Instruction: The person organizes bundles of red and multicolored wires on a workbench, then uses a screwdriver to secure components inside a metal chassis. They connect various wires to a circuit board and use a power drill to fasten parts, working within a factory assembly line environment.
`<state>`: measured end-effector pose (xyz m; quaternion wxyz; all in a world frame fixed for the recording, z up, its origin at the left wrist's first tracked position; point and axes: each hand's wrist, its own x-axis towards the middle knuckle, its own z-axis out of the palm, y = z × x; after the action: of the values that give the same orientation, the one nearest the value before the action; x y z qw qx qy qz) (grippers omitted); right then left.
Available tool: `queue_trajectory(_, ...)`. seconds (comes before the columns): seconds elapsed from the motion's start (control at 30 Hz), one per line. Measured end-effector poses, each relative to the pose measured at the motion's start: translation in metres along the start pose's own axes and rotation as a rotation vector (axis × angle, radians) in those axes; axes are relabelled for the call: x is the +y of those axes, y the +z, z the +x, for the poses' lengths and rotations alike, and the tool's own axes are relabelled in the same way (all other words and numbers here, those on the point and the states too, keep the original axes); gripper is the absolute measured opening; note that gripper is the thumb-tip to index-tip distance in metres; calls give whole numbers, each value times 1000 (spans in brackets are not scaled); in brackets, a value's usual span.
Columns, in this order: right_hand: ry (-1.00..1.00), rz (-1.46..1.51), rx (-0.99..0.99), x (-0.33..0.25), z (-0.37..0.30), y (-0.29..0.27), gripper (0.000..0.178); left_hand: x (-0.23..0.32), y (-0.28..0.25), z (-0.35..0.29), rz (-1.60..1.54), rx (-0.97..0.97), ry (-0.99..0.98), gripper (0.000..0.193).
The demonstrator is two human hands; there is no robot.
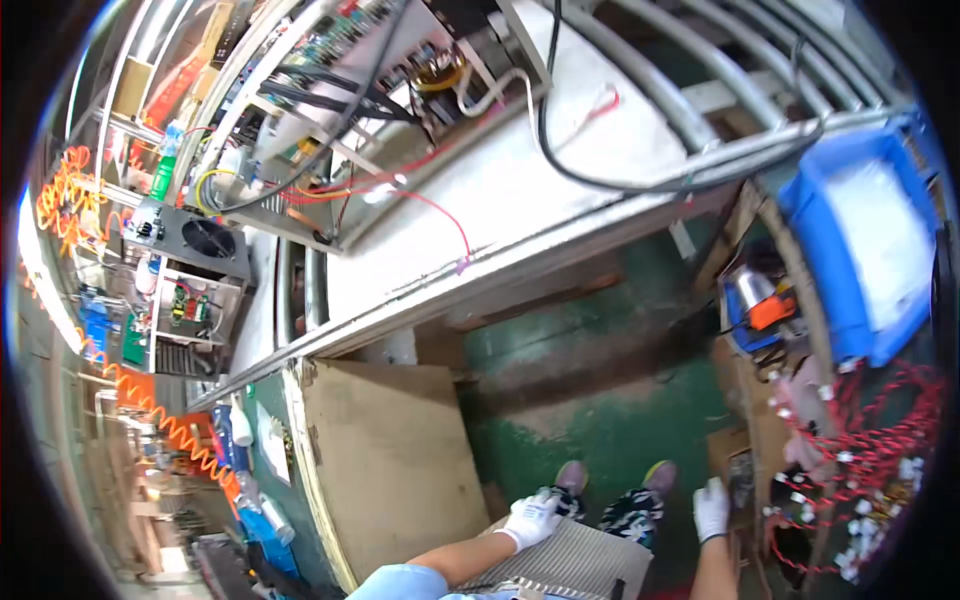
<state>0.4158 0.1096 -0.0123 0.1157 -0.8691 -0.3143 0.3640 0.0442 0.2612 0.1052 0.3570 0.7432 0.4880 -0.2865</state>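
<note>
My left hand, in a white glove, lies at the far edge of a flat grey ribbed panel in front of my body. Its fingers curl over that edge; their tips are partly hidden. Whether the panel is metal or stiff cloth I cannot make out. My right hand, also gloved in white, hangs low to the right with nothing visible in it. Its fingers look loosely apart. It is nearest to a cardboard box and the bundled red wires with white connectors.
Ahead stands a workbench carrying an opened electronics cabinet with loose cables. Metal rollers lie at the upper right. A blue bin sits right, a brown board left. An orange coiled hose hangs far left.
</note>
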Motion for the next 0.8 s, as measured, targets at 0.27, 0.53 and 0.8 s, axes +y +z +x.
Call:
queue_trajectory(0.27, -109, 27, -344, -190, -146, -132, 46, -10, -161, -80, -325, 132, 92, 45)
queue_trajectory(0.53, -828, 262, 234, -447, -96, -243, 43, -76, -324, -115, -648, 902, 103, 37)
queue_trajectory(0.8, -786, -314, 196, -590, 61, -290, 66, -74, -645, -151, 116, 1895, 30, 43)
